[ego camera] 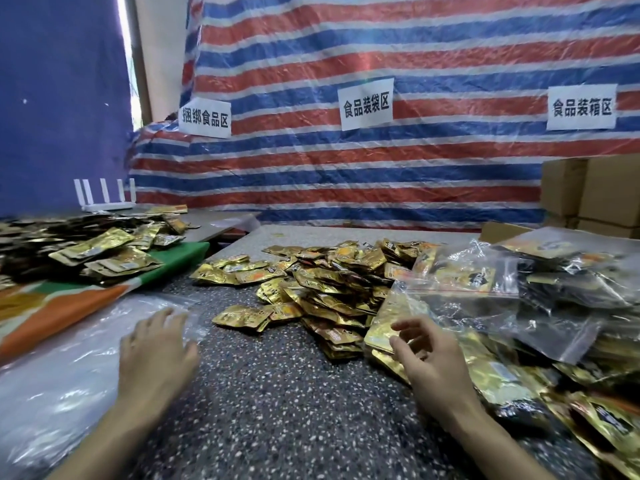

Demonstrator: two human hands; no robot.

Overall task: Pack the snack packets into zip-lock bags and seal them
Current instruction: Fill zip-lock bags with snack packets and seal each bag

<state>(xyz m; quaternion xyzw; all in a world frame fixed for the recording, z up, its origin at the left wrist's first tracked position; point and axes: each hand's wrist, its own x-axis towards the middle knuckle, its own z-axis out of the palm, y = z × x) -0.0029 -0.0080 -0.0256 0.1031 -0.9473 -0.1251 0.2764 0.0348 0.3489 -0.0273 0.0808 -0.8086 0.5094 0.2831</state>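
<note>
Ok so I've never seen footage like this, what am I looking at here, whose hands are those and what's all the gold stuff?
There is no machine here: each grip is simply a person's bare hand. The single picture comes from a camera worn on the person's head, looking forward and down, so both arms reach in from the bottom. On the speckled table lies a loose pile of gold snack packets. To the right are clear zip-lock bags already filled with packets. To the left is a stack of empty clear bags. The left hand lies spread open at that stack's edge. The right hand, fingers curled, touches the nearest filled bag; whether it truly grasps it is unclear. Behind hangs a striped tarp with paper signs.
</note>
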